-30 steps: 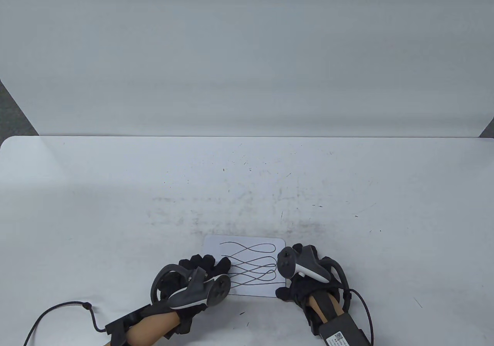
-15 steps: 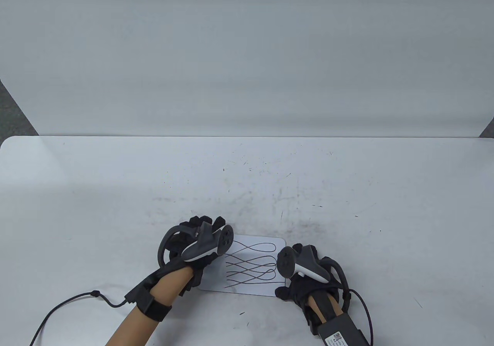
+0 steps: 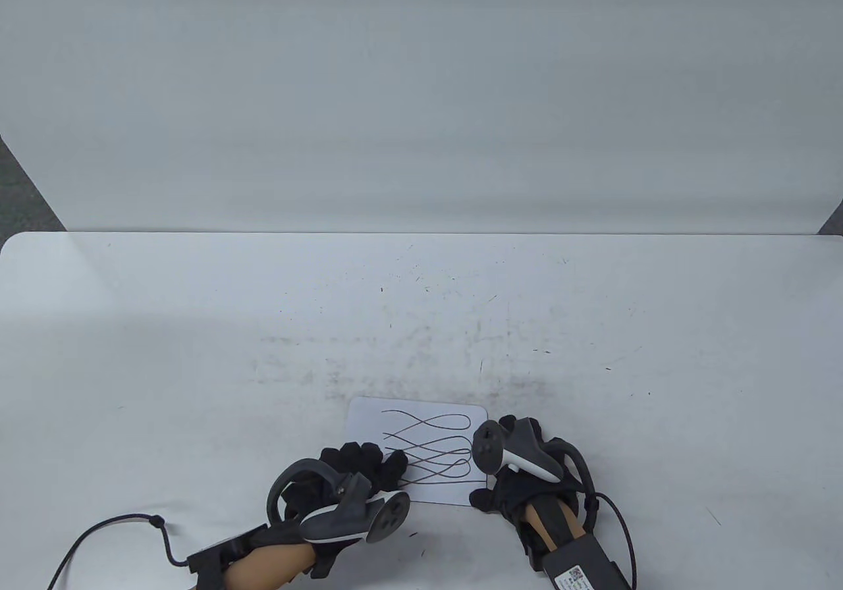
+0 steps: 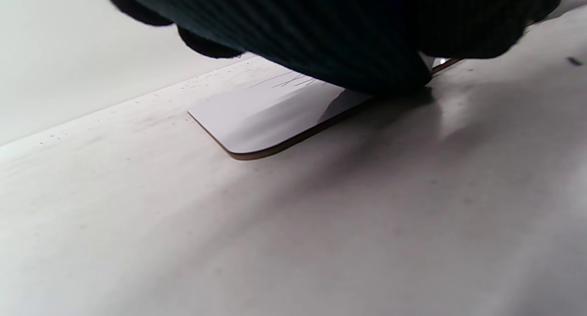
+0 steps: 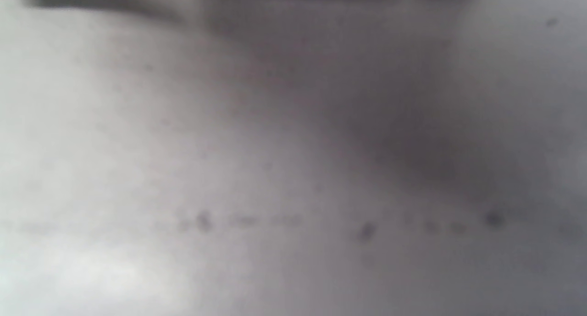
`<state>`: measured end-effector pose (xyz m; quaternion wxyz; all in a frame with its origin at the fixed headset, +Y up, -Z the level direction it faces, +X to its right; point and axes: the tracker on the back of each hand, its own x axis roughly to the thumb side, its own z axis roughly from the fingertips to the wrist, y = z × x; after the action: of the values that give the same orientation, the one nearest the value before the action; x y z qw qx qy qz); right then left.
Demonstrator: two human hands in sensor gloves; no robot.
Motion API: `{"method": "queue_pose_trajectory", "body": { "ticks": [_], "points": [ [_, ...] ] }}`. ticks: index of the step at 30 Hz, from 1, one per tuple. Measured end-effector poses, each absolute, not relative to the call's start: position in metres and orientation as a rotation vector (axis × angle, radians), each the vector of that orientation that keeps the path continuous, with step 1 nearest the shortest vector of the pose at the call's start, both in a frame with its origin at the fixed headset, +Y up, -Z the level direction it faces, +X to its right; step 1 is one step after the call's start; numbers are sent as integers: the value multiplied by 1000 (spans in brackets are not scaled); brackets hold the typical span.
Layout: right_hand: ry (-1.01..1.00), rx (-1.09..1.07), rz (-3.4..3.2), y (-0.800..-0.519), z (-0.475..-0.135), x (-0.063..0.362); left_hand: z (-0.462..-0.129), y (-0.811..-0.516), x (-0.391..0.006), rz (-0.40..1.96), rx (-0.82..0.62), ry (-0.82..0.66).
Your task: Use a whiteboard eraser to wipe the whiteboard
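A small white whiteboard [image 3: 428, 429] with dark looping marker lines lies flat near the table's front edge; it also shows in the left wrist view [image 4: 257, 119]. My left hand [image 3: 369, 461] lies on the board's near left part, with the gloved fingers over the left ends of the lines. In the left wrist view a dark mass [image 4: 344, 31] presses on the board. No eraser shows, and I cannot tell whether one is under the hand. My right hand [image 3: 520, 478] rests at the board's right near corner. Its fingers are hidden under the tracker.
The white table [image 3: 197, 353] has grey smudges and specks behind the board. A white backdrop [image 3: 421, 89] stands along the far edge. A black cable [image 3: 118, 524] loops left of my left arm. The right wrist view shows only blurred table surface [image 5: 293, 169].
My left hand slid from the board's near left up to its far left corner, then back down to the near left. The right hand and the board have not moved.
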<state>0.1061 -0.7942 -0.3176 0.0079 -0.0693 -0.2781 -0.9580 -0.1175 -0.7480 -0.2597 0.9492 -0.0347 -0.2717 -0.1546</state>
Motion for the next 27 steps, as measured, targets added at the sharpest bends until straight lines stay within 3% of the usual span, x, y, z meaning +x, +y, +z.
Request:
{"method": "queue_pose_trajectory", "body": {
  "ticks": [9,19,23,27],
  "points": [
    [-864,-216,-2997,-794,-318,106,-291,-747,-125,-247,-160,-474],
    [-860,-200,-3005,-794,-318,105,-388,-747,-124,-288,-150,-207],
    [-864,-197,-3004,-794,-318,105,-383,-747,-118,-326,-116,-232],
    [-863,-197,-3003,-794,-318,105,-352,-748,-116,-348,-79,-337]
  ]
}}
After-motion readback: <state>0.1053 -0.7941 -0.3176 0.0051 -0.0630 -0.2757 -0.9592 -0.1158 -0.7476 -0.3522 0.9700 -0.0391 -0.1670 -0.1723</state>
